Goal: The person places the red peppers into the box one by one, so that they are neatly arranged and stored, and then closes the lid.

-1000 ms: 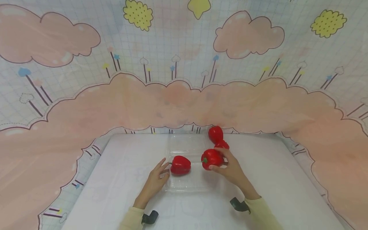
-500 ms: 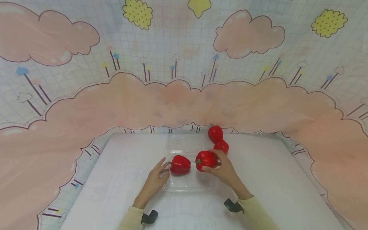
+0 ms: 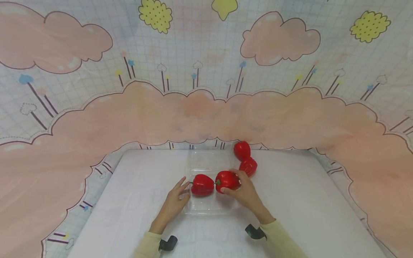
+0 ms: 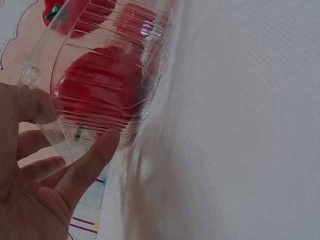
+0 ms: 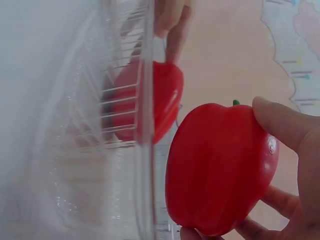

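My right hand (image 3: 245, 191) holds a glossy red bell pepper (image 3: 227, 180) with a green stem, thumb on one side and fingers on the other. It hangs over the right half of a clear plastic clamshell box (image 3: 206, 211); in the right wrist view this bell pepper (image 5: 220, 170) is beside the box's rim. A second red bell pepper (image 3: 202, 185) lies in the left half, its stem pointing left. My left hand (image 3: 175, 199) rests at the box's left edge with fingers spread; its thumb (image 4: 95, 160) touches the clear wall in the left wrist view.
Two more red bell peppers, a rear one (image 3: 242, 150) and a nearer one (image 3: 248, 166), lie at the back right of the box. The box's raised lid (image 3: 211, 159) is on the far side. A patterned cloth (image 3: 206, 118) hangs behind the white table (image 3: 306, 200).
My right hand has carried its bell pepper left and slightly toward me, close to the one in the box. More of the nearer back pepper shows. My left hand stays in place.
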`<state>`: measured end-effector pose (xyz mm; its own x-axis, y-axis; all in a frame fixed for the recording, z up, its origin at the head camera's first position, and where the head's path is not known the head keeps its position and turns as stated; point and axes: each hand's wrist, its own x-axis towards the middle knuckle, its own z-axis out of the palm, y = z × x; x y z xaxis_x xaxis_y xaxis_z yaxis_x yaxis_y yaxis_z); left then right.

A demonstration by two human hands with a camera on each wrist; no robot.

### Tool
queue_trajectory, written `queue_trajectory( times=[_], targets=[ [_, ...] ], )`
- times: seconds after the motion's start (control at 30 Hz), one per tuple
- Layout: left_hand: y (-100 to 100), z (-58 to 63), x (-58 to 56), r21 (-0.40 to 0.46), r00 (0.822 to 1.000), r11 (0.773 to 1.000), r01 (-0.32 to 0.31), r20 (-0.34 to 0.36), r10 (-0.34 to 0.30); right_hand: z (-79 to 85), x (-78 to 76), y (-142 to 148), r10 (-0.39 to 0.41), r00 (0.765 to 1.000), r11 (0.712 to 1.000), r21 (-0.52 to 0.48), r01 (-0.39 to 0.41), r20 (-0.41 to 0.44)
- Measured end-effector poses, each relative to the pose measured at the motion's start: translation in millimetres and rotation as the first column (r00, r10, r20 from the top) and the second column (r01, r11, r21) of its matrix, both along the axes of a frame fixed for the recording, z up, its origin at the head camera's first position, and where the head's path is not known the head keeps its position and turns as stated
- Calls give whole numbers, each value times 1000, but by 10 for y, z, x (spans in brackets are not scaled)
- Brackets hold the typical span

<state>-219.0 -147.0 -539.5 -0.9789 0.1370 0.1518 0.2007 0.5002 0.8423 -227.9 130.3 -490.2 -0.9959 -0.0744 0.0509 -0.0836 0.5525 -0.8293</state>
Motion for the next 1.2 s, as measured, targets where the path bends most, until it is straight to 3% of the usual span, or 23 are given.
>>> queue_trajectory(
  times=[0.47,0.7,1.2],
  targets=[
    [-3,-5,1,-10,1000,1000,-9,7,9,-54,-33,-60,-19,998,993,118,26,-54],
    [-1,8,7,-10,1000,1000,-10,7,10,-85,-62,-90,-58,992,978,193,78,-108],
    [-1,14,11,-10,1000,1000,-6,7,6,-185,-143,-132,-58,994,971,228,77,-89]
  ],
)
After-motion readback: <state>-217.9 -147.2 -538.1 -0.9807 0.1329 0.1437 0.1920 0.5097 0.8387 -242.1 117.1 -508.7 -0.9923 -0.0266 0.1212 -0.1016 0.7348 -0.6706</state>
